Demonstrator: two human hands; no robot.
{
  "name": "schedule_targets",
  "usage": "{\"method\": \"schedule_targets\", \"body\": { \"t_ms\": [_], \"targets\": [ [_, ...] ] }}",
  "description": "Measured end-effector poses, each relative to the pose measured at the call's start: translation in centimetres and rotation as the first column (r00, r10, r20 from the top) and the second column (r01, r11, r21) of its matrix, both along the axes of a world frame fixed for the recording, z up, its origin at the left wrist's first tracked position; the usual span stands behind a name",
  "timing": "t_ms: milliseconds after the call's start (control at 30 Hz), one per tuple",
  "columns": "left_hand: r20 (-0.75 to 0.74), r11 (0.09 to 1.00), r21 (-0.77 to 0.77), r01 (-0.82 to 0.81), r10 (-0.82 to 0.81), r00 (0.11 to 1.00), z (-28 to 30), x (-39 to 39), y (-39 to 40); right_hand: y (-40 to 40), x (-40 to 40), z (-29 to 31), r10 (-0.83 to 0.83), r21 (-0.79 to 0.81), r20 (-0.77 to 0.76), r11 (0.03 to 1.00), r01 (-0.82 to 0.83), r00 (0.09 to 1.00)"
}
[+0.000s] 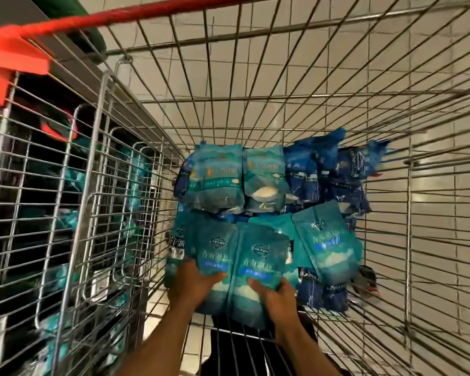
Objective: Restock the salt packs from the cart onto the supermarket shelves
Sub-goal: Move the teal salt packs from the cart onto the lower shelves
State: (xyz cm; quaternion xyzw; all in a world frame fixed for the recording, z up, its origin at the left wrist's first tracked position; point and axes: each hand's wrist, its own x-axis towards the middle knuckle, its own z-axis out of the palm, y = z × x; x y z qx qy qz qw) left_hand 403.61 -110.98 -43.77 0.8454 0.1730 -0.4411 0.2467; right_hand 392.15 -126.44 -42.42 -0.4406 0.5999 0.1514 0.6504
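Salt packs (236,270), teal with blurred Chinese lettering and a badge logo, lay in the cart (391,185); we gripped two, left hand (193,283) and right hand (274,297), fingers (255,284) clamped on them.

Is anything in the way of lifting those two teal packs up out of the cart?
Nothing visible. The left hand and right hand already grip the two teal packs, which lie on top of the pile. The cart is open above them.
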Motion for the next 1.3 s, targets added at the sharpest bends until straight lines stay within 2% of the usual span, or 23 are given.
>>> {"method": "schedule_targets", "body": {
  "t_ms": [133, 233, 367, 433, 567, 667, 833, 1033, 1133, 1300],
  "targets": [
    [0.072, 1.0, 0.006, -0.02, 0.02, 0.997, -0.2, 0.2, 1.2, 0.4, 0.1, -0.2, 0.042, -0.062, -0.039, 0.997, -0.044, 0.998],
    [0.066, 0.992, -0.007, -0.122, 0.122, 0.99, -0.4, 0.4, 2.5, 0.1, -0.2, -0.6, 0.104, -0.105, -0.081, 0.988, -0.113, 0.991],
    [0.032, 0.985, -0.013, -0.171, 0.171, 0.985, -0.9, 0.9, 3.1, 0.2, -0.4, -0.8, 0.124, -0.099, -0.091, 0.986, -0.132, 0.988],
    [0.035, 0.989, -0.001, -0.149, 0.149, 0.988, -0.9, 1.0, 3.1, 0.2, -0.4, -0.7, 0.139, -0.116, -0.086, 0.982, -0.149, 0.986],
    [0.186, 0.999, 0.042, -0.028, 0.02, 0.982, 0.0, 0.2, 2.3, 0.2, -0.9, 0.3, 0.135, -0.213, -0.067, 0.966, -0.146, 0.989],
    [0.142, 0.999, -0.026, -0.018, 0.022, 0.99, 1.7, 0.2, 1.3, -0.5, -1.3, 2.0, 0.056, -0.147, -0.027, 0.987, -0.059, 0.998],
    [0.031, 0.953, -0.251, -0.17, 0.184, 0.982, 7.6, 2.3, -1.2, -3.4, -0.6, 6.9, 0.088, -0.146, 0.093, 0.986, -0.074, 0.992],
    [0.089, 0.845, -0.473, -0.249, 0.327, 0.941, 17.8, 4.0, -2.4, -5.7, 2.9, 16.7, 0.097, -0.152, 0.259, 0.987, -0.059, 0.961],
    [0.104, 0.78, -0.575, -0.248, 0.37, 0.923, 23.7, 4.2, -1.7, -6.0, 4.2, 21.5, 0.179, -0.158, 0.369, 0.979, -0.129, 0.912],
    [0.231, 0.68, -0.68, -0.273, 0.552, 0.801, 33.5, 3.2, 1.9, -4.2, 7.8, 29.4, 0.314, -0.209, 0.483, 0.948, -0.24, 0.817]
  ]
}}
